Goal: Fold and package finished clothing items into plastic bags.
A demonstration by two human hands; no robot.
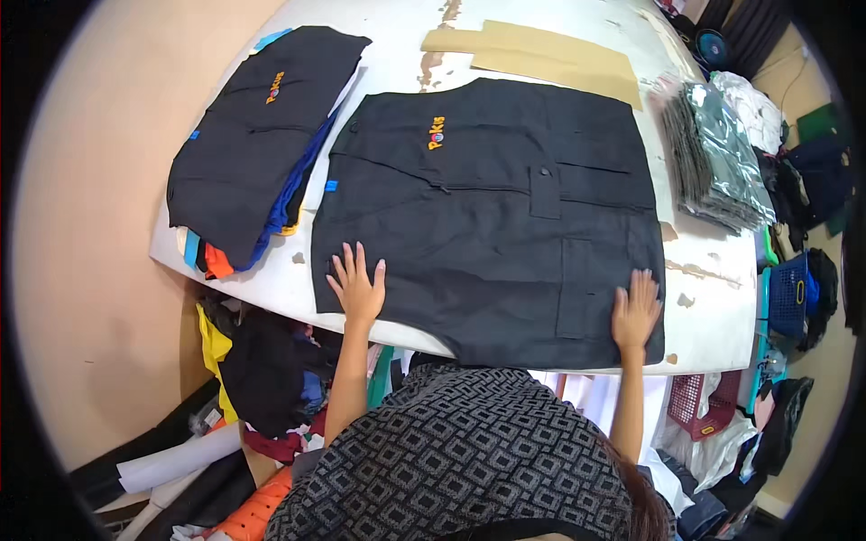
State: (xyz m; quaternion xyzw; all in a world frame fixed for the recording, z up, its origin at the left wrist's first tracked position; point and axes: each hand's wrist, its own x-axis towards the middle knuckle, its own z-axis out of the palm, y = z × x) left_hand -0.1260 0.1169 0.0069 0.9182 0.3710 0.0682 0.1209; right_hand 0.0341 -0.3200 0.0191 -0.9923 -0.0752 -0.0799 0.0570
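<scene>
A black sleeveless vest [473, 264] lies spread on the white table [710, 311], its neck end toward the left. It bears an embroidered orange logo, a zip, pocket flaps and a small blue tag. My left hand [358, 287] rests palm down near its lower left corner, fingers spread. Near the lower right corner, my right hand [634, 314] lies flat with its fingers almost together. Neither hand grips the cloth. To the left, a second black vest [250, 142] with the same logo tops a stack of garments, whose blue, orange and yellow edges stick out.
Brown paper pattern pieces [555, 57] lie beyond the vest. At the table's right is a pile of dark garments in clear plastic bags [717, 155]. A blue basket [788, 294] and a maroon basket [703, 406] stand off to the right. Below the table's left edge are heaped clothes [264, 372] and a white roll [179, 460].
</scene>
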